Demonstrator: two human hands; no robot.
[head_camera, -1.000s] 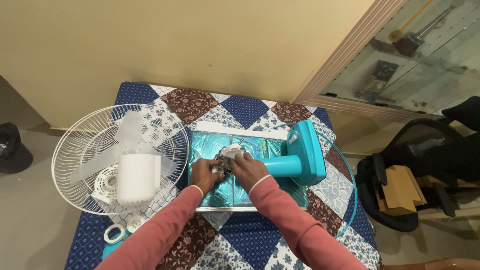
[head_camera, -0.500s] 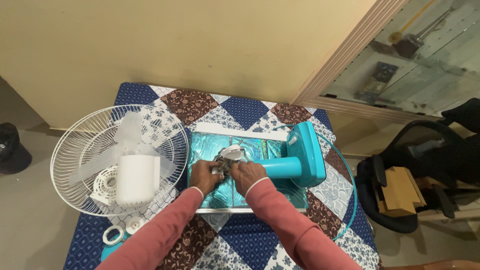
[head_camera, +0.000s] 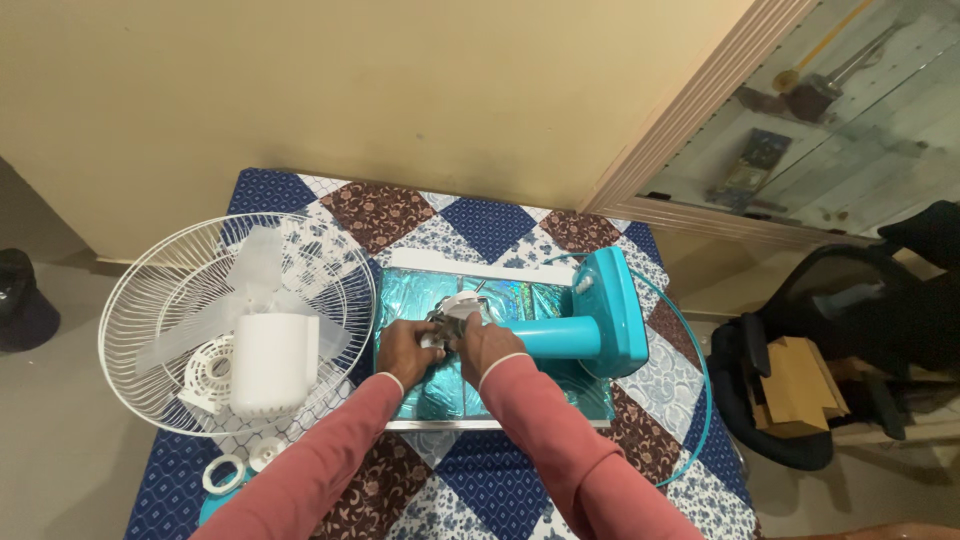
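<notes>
Both sleeves reach in from six o'clock. The left hand (head_camera: 408, 350) and right hand (head_camera: 487, 345) meet, fingers closed on a small white fan part (head_camera: 458, 308) over the shiny teal sheet (head_camera: 520, 300). At three o'clock lies the teal fan stand (head_camera: 590, 325); at nine o'clock, the white fan cage (head_camera: 190, 300) on the quilted surface (head_camera: 480, 225).

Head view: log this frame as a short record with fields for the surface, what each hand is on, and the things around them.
Surface: patchwork cloth in blue, brown and white
Left hand: closed on a small metal part above a shiny teal sheet
Right hand: closed on the same part, touching the left hand
Beside right hand: teal fan stand lying on its side
Left of hands: white wire fan guard, white motor housing
Near edge: small white rings
</notes>
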